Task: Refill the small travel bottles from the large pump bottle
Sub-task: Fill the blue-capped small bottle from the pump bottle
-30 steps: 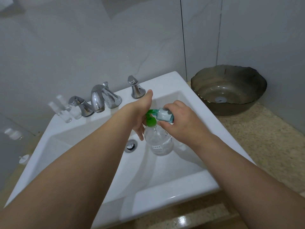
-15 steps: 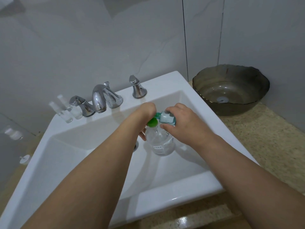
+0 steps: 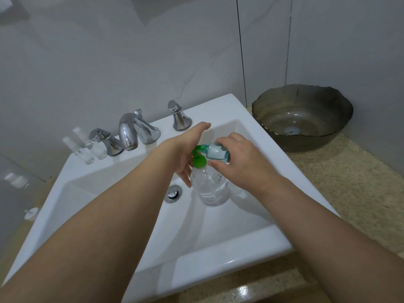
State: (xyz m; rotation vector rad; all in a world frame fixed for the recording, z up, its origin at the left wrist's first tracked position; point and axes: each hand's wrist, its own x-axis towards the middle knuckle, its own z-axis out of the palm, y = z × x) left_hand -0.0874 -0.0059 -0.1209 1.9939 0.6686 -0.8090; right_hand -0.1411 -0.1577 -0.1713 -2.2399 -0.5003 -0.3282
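Observation:
A clear large pump bottle with a green pump head stands in the white sink beside the drain. My right hand grips a small teal travel bottle, tilted with its mouth against the green spout. My left hand is at the left side of the pump head, thumb stretched up and away, fingers straight and pointing down along the bottle's shoulder. The hand hides part of the pump. The small bottle looks partly filled with pale liquid.
Two more small clear bottles stand on the sink ledge left of the chrome faucet and its handles. A dark glass bowl sits on the speckled counter at the right. A small white cap lies at the far left.
Half a second ago my left hand was pushed down over the pump head; it has now risen, with the thumb lifted again. My right hand keeps the small bottle at the spout.

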